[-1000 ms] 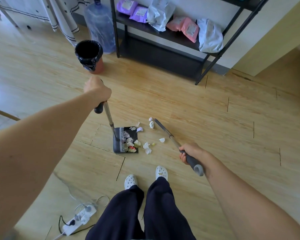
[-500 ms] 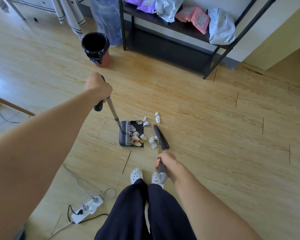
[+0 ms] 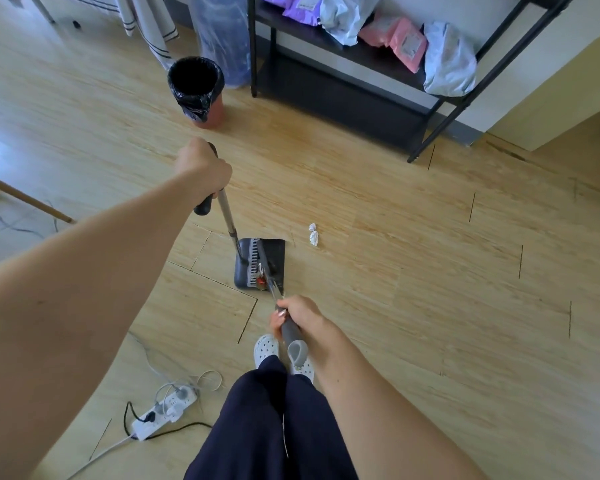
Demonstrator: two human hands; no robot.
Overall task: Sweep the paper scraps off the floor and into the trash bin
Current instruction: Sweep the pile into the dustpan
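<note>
My left hand [image 3: 203, 169] grips the black top of the long dustpan handle. The dark dustpan [image 3: 274, 252] rests flat on the wooden floor in front of my feet. My right hand [image 3: 300, 318] holds the grey grip of the broom [image 3: 269, 271], whose head lies inside the dustpan over the swept scraps. Only a few coloured bits of scrap show beside the bristles. One crumpled white paper scrap [image 3: 313, 234] lies on the floor just right of the dustpan. The trash bin [image 3: 196, 86], lined with a black bag, stands open farther ahead to the left.
A black metal shelf [image 3: 343, 57] with plastic packages stands at the back, a large water bottle [image 3: 222, 32] next to the bin. A white power strip [image 3: 165, 412] with cables lies near my left foot. A wooden leg [image 3: 25, 200] juts in at the left.
The broom swept leftward from the floor onto the dustpan, pushing the scattered scraps in. My right hand came in toward my feet. One white scrap stayed on the floor.
</note>
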